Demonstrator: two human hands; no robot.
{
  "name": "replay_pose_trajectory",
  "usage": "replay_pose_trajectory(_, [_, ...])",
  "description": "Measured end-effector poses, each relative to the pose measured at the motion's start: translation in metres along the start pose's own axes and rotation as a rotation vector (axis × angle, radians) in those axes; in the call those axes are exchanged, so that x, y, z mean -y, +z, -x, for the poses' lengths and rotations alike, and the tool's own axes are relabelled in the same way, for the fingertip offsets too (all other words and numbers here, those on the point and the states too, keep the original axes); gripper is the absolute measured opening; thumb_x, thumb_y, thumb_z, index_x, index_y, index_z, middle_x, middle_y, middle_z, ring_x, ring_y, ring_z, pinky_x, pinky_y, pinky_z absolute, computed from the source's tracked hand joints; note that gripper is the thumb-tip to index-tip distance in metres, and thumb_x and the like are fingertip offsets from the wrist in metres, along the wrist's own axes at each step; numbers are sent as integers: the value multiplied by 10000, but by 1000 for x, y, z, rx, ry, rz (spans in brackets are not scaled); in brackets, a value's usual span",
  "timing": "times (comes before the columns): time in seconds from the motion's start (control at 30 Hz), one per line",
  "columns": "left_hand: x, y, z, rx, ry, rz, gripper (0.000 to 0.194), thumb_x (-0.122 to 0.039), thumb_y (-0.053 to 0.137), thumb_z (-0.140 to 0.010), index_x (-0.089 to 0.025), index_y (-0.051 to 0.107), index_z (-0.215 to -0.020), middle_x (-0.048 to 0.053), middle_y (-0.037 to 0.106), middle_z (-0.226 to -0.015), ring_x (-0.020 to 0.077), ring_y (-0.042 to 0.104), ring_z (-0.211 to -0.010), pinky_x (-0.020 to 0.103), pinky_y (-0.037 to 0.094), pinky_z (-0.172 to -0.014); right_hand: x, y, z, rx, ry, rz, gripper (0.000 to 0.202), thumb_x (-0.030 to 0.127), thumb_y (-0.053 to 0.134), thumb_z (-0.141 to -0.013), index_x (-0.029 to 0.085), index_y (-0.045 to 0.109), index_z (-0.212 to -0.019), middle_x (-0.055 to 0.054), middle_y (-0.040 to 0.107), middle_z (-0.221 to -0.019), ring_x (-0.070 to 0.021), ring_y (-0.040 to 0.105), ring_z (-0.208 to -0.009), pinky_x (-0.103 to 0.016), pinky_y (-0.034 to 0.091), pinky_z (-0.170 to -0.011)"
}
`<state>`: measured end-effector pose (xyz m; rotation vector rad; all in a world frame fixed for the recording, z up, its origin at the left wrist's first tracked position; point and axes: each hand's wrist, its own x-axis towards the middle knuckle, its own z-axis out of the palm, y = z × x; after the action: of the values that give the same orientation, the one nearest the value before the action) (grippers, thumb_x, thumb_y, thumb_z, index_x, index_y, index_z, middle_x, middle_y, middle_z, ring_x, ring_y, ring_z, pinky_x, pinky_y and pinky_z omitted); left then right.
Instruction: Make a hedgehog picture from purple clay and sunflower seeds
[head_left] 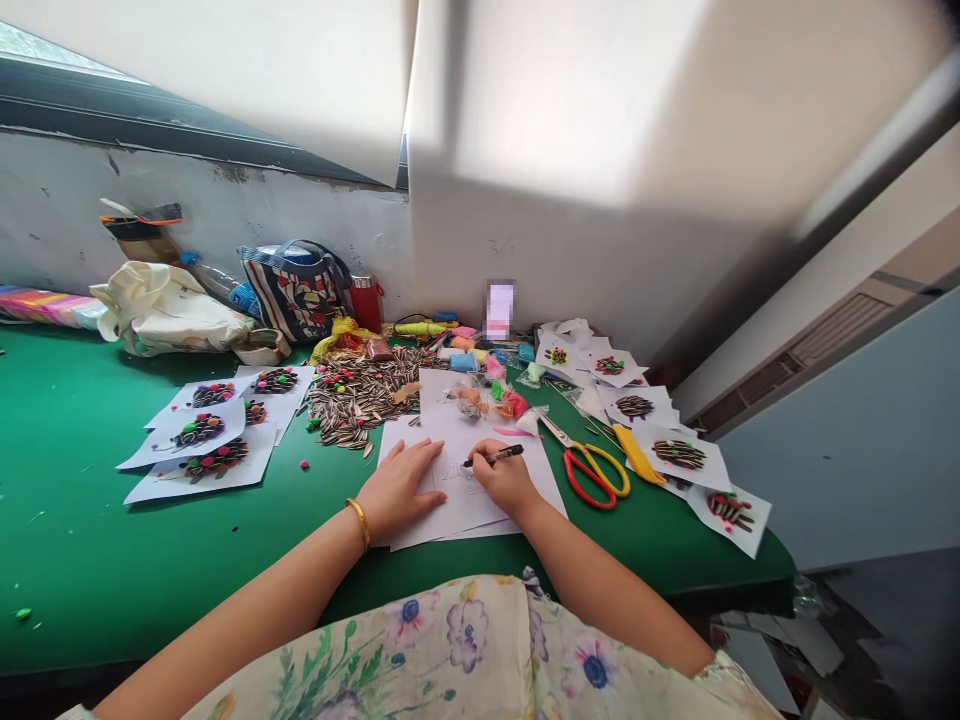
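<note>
My right hand (pixel 504 482) is closed around a black pen (pixel 501 456), its tip at the white paper (pixel 480 515) in front of me. Faint handwriting shows on the sheet near the pen tip. My left hand (pixel 403 488) lies flat on the left part of the paper, fingers spread, with a gold bangle (pixel 360 524) at the wrist. Scissors (pixel 594 468) with one red and one yellow handle lie just right of the paper. Beyond the left hand is a pile of striped sunflower seeds (pixel 360 395).
Seed-decorated paper sheets lie on the green table (pixel 300 555) at left (pixel 214 460) and right (pixel 686 455). A yellow cutter (pixel 637 455) is beside the scissors. Colourful clay packets (pixel 495 400), a red bottle (pixel 366 303), bags (pixel 296 290) and a phone (pixel 499 310) stand farther back.
</note>
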<state>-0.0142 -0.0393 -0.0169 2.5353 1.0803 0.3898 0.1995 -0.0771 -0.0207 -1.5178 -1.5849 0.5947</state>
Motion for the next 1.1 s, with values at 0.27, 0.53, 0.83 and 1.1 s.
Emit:
replay_pose_trajectory(0.27, [0, 0, 0, 0, 3, -1, 733, -409, 664, -805, -230, 365, -1450, 83, 482, -1465, 278, 363, -1407, 512, 176, -1204, 0, 1, 0, 17, 0, 1, 190, 209, 466, -802, 218, 648, -750, -1, 670, -749, -169, 609, -704, -271, 455, -665])
replay_pose_trajectory(0.53, [0, 0, 1, 5, -5, -2, 732, -404, 663, -804, -222, 365, -1447, 84, 477, -1469, 272, 360, -1408, 509, 170, -1205, 0, 1, 1, 13, 35, -21, 174, 200, 471, -771, 214, 633, -710, 4, 652, -693, -164, 593, -661, -262, 441, -620])
replay_pose_trajectory(0.83, [1, 0, 1, -8, 4, 3, 733, -415, 662, -797, -231, 369, -1443, 88, 484, -1462, 280, 370, -1402, 512, 176, -1201, -1, 1, 1, -1, 25, -15, 181, 192, 465, -762, 222, 632, -700, 0, 662, -708, -177, 613, -722, -281, 472, -707])
replay_pose_trajectory(1.1, [2, 1, 1, -5, 3, 10, 735, -413, 659, -798, -243, 361, -1448, 89, 476, -1468, 277, 361, -1408, 508, 166, -1203, -1, 2, 2, 8, 26, -13, 173, 188, 472, -740, 224, 628, -675, 6, 646, -665, -169, 588, -657, -270, 457, -647])
